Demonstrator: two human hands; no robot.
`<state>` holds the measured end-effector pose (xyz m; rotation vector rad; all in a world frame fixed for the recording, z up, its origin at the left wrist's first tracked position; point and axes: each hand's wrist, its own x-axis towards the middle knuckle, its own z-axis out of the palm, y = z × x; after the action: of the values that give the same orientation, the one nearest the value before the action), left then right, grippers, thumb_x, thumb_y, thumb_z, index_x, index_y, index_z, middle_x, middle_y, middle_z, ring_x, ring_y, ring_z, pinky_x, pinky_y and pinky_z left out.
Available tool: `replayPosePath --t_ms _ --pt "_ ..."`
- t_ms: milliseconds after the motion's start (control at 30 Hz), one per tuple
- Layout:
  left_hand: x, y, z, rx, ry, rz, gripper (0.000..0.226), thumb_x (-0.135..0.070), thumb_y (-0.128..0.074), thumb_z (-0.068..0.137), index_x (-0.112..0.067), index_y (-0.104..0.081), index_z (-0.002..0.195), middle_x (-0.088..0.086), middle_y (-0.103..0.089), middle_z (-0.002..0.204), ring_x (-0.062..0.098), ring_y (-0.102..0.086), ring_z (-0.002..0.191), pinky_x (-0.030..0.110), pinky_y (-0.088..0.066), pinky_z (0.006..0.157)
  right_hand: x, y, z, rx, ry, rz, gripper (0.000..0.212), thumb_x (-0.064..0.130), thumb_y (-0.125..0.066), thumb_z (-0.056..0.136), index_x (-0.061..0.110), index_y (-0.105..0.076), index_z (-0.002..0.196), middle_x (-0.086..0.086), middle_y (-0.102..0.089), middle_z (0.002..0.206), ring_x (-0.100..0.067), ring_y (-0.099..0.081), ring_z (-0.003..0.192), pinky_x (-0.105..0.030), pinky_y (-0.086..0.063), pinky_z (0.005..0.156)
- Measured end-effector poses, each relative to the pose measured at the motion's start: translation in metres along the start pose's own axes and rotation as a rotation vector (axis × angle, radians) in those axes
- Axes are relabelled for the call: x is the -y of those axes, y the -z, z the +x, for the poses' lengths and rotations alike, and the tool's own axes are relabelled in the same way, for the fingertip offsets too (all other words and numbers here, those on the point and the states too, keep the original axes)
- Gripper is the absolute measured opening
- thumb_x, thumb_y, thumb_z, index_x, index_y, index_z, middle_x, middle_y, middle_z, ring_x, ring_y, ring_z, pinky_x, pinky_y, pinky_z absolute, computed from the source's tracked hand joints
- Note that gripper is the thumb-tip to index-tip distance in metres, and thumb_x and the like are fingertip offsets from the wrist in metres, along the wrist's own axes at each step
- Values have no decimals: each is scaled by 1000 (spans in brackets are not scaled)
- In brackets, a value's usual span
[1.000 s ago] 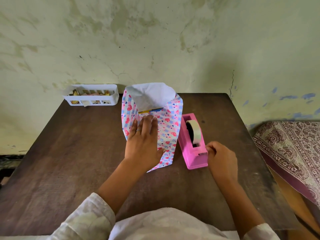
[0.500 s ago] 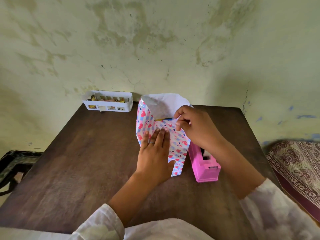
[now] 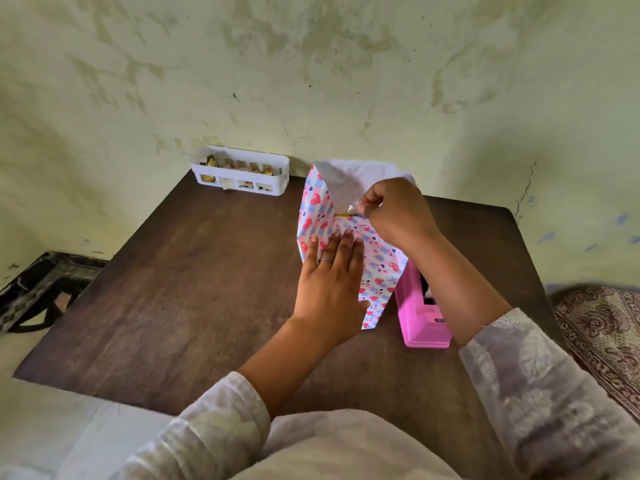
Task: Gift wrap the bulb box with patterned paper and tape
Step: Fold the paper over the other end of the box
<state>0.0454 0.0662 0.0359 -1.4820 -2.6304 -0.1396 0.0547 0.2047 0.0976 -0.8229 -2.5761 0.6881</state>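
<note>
While the left hand [image 3: 332,282] pressed flat, fingers together, on the patterned paper [image 3: 375,268] around the box in the middle of the table [image 3: 180,289], the right hand [image 3: 394,211] pinched clear tape [image 3: 351,206] above it.

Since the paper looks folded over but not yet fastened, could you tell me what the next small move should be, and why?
Probably lower the tape piece onto the seam and press it down. The left hand lies flat on the patterned paper, holding the overlap closed, while the right hand pinches a clear strip just above the edge, where a sliver of the bulb box still shows.
</note>
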Motion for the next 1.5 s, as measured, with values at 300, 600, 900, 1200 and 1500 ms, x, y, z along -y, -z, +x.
replayPosePath --t_ms 300,600,900,1200,1500 --pt "-1 1 0 5 4 9 87 -49 -46 92 -11 8 150 9 4 159 26 5 146 43 16 110 -8 -23 20 96 -144 -193 17 19 -57 88 8 -69 94 -8 -69 95 -24 -64 91 -26 -48 73" --pt "-1 -1 0 -2 3 9 87 -47 -47 92 -11 7 150 9 5 159 26 4 146 43 15 111 -4 -31 16 25 -124 -379 20 16 -54 88 6 -68 98 -8 -65 98 -28 -63 92 -32 -53 72" --pt "-4 -2 -2 -40 -11 -3 84 -44 -54 89 -12 -7 151 10 -7 159 27 -6 146 42 17 107 -8 -42 2 -220 -145 -307 21 16 -52 92 5 -59 108 -10 -63 103 -26 -64 94 -30 -47 70" --pt "-3 -2 -2 -43 -7 -2 84 -43 -51 90 -12 -2 151 10 -3 159 28 -2 146 43 16 108 -6 -24 -7 -92 -23 -208 14 11 -49 90 10 -62 96 -6 -64 97 -25 -61 95 -31 -44 71" --pt "-1 -6 -2 -42 0 -22 81 -40 -45 94 -13 7 150 8 4 159 25 4 146 40 19 108 -6 -31 -25 156 132 -406 32 21 -33 99 16 -50 126 -6 -57 123 -23 -53 113 -32 -42 92"
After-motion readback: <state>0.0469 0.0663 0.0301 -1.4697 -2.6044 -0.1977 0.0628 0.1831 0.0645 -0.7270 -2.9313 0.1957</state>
